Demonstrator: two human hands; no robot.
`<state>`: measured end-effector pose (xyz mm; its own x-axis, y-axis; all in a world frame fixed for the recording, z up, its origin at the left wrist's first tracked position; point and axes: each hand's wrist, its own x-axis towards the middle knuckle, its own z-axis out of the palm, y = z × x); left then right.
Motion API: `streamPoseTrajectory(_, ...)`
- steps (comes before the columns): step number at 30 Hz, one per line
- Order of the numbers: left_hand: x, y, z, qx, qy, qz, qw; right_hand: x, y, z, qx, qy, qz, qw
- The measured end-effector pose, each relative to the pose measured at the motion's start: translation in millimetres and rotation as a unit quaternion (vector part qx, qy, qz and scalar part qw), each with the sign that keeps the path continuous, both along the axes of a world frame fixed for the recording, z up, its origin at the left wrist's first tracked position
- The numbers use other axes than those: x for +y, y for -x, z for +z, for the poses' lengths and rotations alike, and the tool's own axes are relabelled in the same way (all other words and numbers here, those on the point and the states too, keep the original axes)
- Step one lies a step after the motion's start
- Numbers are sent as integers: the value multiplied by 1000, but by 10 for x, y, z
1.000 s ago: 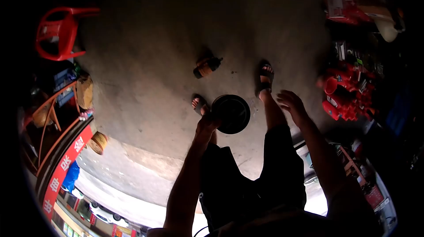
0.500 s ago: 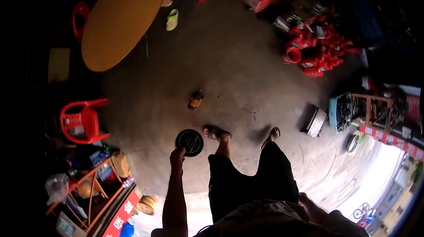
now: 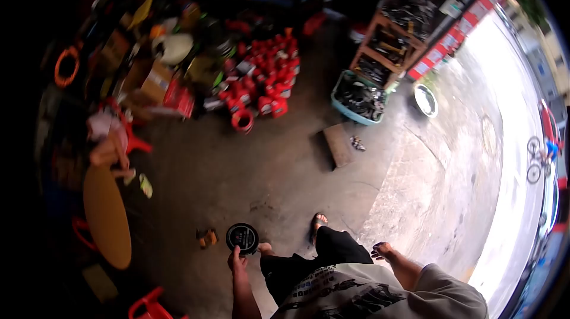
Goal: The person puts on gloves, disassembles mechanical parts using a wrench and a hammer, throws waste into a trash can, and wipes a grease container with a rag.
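A round black disc-shaped object [image 3: 242, 239] with small pale lettering on its face is held out low over the floor. My left hand [image 3: 238, 259] grips its near edge, the thumb lying on top. Its exact kind is not clear. On the right, my right hand [image 3: 385, 252] hangs beside my body with its fingers apart and nothing in it. The fingertips look dark. A small orange and black object [image 3: 207, 238] lies on the floor left of the disc, too blurred to name.
Ahead lie many red parts [image 3: 264, 84]. To their right stand a blue bin [image 3: 356, 112] of dark parts and a wooden rack [image 3: 389, 46]. A flat box [image 3: 337, 147] sits on the floor. A seated person [image 3: 110, 144] is beside the oval table [image 3: 107, 218]. Bright street lies right.
My view has swung to the right, so the table and red parts sit further left. My feet have shifted. My right hand shows more fully; the left still holds the disc.
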<state>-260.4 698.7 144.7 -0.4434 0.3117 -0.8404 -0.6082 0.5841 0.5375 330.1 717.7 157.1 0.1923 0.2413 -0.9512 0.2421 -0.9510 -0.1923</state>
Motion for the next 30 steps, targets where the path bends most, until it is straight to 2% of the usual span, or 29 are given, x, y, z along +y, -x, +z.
streamPoseTrajectory(3,867,-728,218,-21,-5,-44,999,62,-527,75,-11,-13,-80,997)
streamPoseTrajectory(4,1146,-932,301,-36,-53,-85,994,154,-644,80,-9,-19,-92,996)
streamPoseTrajectory(11,2925,-2365,1065,-11,-93,-269,959,1045,-1175,-70,26,-82,-180,980)
streamPoseTrajectory(15,3691,-2956,935,-6,-88,-316,945,1623,-1327,-233,50,-93,-200,974)
streamPoseTrajectory(17,3994,-3331,686,-16,-74,-319,945,1965,-1533,-241,2,-210,-69,975)
streamPoseTrajectory(18,4147,-3445,643,-22,-41,-326,944,2104,-1548,-184,-28,-208,-59,976)
streamPoseTrajectory(19,4481,-3600,597,-35,-70,-354,932,2368,-1621,-241,-90,-255,9,963)
streamPoseTrajectory(21,4764,-3845,406,-36,-110,-379,918,2924,-1761,-83,-105,-257,5,961)
streamPoseTrajectory(23,4898,-4083,285,-7,-81,-400,913,3367,-1975,-222,-157,-251,116,948)
streamPoseTrajectory(25,5015,-4311,14,-9,-76,-396,915,3951,-2216,-356,-98,-239,133,957)
streamPoseTrajectory(27,5127,-4588,-8,-24,-30,-365,930,4255,-2378,-1060,-152,-277,279,907)
streamPoseTrajectory(29,5101,-4734,-349,-33,-31,-321,946,4843,-2444,-1474,-140,-167,366,905)
streamPoseTrajectory(30,5068,-4801,-560,-21,-46,-318,947,4954,-2507,-1959,-163,-197,410,876)
